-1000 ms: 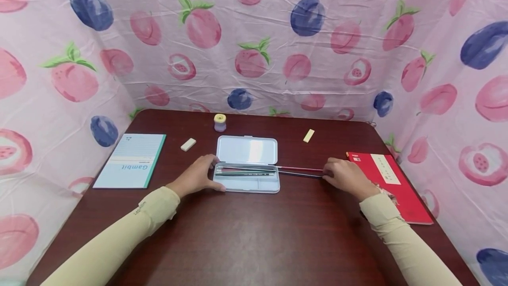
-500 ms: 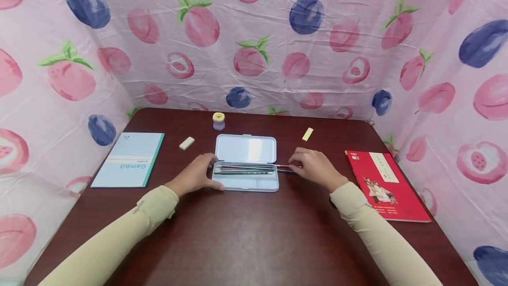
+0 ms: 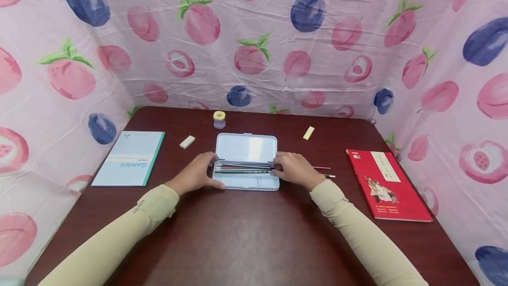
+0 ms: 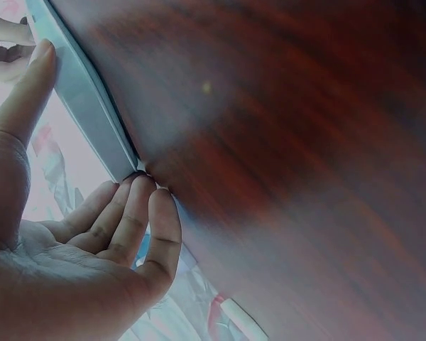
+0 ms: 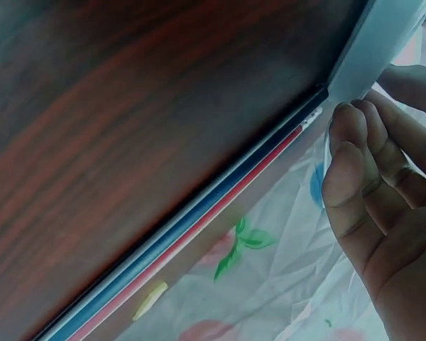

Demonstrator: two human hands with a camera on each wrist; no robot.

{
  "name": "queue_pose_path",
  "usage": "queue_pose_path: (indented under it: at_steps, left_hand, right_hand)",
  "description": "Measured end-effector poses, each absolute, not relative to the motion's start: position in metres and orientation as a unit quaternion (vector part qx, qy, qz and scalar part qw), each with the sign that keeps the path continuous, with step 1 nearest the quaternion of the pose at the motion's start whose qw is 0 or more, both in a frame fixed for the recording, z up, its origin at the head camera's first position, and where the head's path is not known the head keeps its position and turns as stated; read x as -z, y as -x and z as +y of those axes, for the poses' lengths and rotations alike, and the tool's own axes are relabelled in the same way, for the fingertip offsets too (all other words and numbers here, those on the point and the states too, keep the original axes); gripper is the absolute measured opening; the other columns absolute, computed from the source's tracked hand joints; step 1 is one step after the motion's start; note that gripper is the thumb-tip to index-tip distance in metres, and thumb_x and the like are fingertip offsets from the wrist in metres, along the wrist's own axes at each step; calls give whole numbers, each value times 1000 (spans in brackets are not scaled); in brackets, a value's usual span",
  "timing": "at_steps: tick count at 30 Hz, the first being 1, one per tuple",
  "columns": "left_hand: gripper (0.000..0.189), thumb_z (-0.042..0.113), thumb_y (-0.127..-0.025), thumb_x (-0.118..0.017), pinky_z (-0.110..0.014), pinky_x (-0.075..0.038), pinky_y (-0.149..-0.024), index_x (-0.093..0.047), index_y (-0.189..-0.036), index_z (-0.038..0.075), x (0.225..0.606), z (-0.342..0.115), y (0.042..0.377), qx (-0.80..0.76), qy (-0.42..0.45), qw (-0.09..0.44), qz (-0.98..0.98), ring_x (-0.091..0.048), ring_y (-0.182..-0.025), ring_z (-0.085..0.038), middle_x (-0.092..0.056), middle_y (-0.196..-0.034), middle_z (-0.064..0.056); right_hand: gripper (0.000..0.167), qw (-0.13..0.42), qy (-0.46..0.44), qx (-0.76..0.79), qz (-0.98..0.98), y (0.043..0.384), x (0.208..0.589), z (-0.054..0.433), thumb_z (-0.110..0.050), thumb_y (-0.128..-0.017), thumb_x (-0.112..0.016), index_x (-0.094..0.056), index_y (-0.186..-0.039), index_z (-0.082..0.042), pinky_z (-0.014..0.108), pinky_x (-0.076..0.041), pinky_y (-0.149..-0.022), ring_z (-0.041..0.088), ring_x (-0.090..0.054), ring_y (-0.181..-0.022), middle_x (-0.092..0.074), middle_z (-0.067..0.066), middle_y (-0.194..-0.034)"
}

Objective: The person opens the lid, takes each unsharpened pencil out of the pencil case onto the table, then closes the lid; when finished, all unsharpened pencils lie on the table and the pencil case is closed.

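A pale blue pencil case (image 3: 241, 183) lies with its lid (image 3: 236, 147) raised at the back. Several pencils (image 3: 242, 169), green and dark ones among them, fill its rear compartment. My left hand (image 3: 194, 174) holds the case's left end, thumb at the front corner and fingers behind. In the left wrist view, those fingertips touch the case's edge. My right hand (image 3: 295, 169) reaches over the right end, its bent fingertips at the pencils' ends; whether they pinch one is hidden. A red pencil (image 5: 234, 190) and a dark blue pencil (image 5: 192, 217) lie on the table beneath this hand.
A light blue notebook (image 3: 128, 159) lies left and a red book (image 3: 390, 186) right. Behind the case are a white eraser (image 3: 187, 141), a yellow-and-purple spool-shaped object (image 3: 219, 120) and a small yellow strip (image 3: 308, 133). Fruit-patterned curtains surround the table (image 3: 254, 233).
My right hand has moved left from the far ends of the two pencils on the table to the case's right end. Those pencils stay in place. My left hand keeps its hold.
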State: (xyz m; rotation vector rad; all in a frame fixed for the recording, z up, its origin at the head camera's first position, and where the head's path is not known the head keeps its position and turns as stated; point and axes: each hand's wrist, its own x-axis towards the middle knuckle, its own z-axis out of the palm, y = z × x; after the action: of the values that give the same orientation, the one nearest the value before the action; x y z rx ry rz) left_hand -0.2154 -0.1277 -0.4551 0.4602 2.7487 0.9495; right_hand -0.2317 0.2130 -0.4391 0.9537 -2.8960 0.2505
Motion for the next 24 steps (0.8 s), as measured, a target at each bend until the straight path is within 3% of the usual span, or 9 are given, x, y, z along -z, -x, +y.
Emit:
queue_pose_path:
  at_steps: [9, 24]
  left_hand:
    - [92, 42, -73, -100, -49, -52, -110, -54, -142, 0, 453, -126, 216, -319, -162, 98, 929, -57, -121, -30, -62, -131, -17]
    - [94, 44, -72, -100, -47, -53, -109, -54, -142, 2, 456, -127, 216, -324, -162, 95, 927, -57, -121, -29, -62, -130, -15]
  right_hand:
    - [8, 23, -300, -63, -952, 235, 441, 207, -19, -90, -85, -81, -93, -12, 28, -52, -65, 7, -56, -68, -66, -2, -84]
    - [8, 49, -310, -46, -948, 237, 442, 202, -17, -88, -87, -80, -87, -13, 31, -54, -64, 9, -56, -66, -67, -1, -80]
